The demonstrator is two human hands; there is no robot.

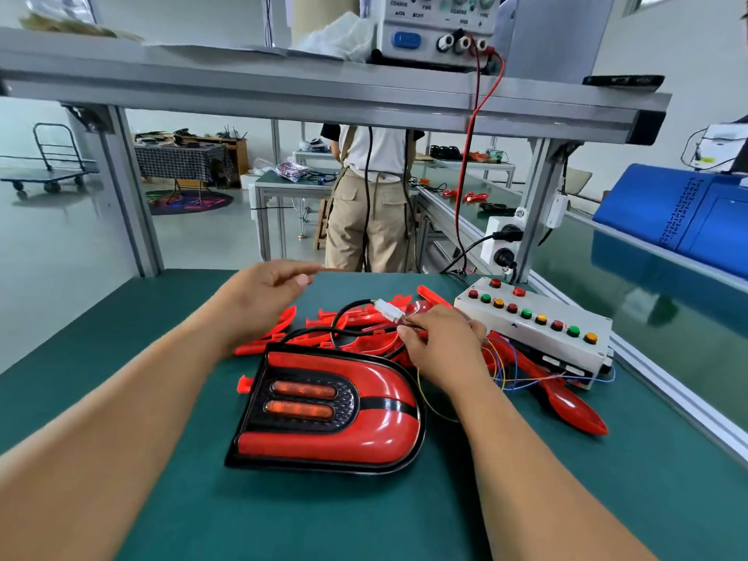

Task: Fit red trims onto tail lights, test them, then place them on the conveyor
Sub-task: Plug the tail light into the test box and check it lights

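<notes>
In the head view, the tail light [328, 415] is lying face up at lower centre on the green table [162, 500], trim seemingly fitted, so testing looks to be the step in hand. The right hand [439, 346] is pinching thin wires [406, 321] just beside the white connector [386, 310]. The left hand [263, 295] is hovering at mid frame, fingers loose, gripping nothing. Next, mating the plug probably calls for both hands. Loose red trims [356, 319] are crowding the black cable [334, 330]. The button box [534, 323] is sitting at right, by the conveyor [668, 309].

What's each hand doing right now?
Left hand: open, holding nothing.
Right hand: pinching the connector wires.
</notes>
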